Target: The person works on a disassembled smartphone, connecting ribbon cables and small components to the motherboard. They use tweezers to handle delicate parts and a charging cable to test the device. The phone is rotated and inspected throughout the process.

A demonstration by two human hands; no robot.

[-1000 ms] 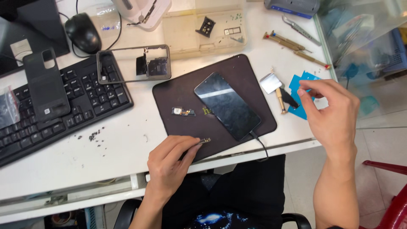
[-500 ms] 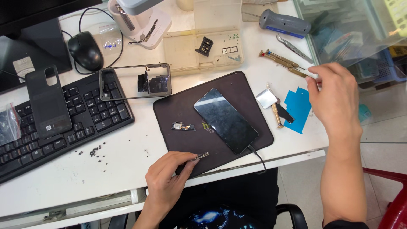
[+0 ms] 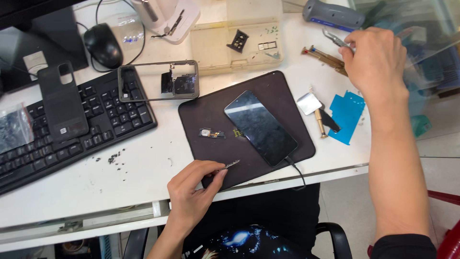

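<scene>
My left hand (image 3: 191,192) is at the near edge of the desk, fingers pinched shut on a thin pair of tweezers (image 3: 229,166) whose tip lies on the near edge of the dark work mat (image 3: 211,108). My right hand (image 3: 376,62) is out at the far right, fingers curled closed around another small metal tool (image 3: 334,39), right by a couple of red-tipped screwdrivers (image 3: 322,55). The phone (image 3: 260,126) lies screen up, angled across the mat with a cable coming off its near end, and a tiny flex part (image 3: 212,134) sits just left of it. Right of the mat there's a bright blue adhesive sheet (image 3: 347,116) and a small shiny square piece (image 3: 309,103). Far side has a beige parts tray (image 3: 211,48), and the bare phone frame (image 3: 158,80) rests partly on the keyboard (image 3: 110,117), with a dark back cover (image 3: 62,108) on the keys and a clear plastic baggie (image 3: 14,132) at the far left.
</scene>
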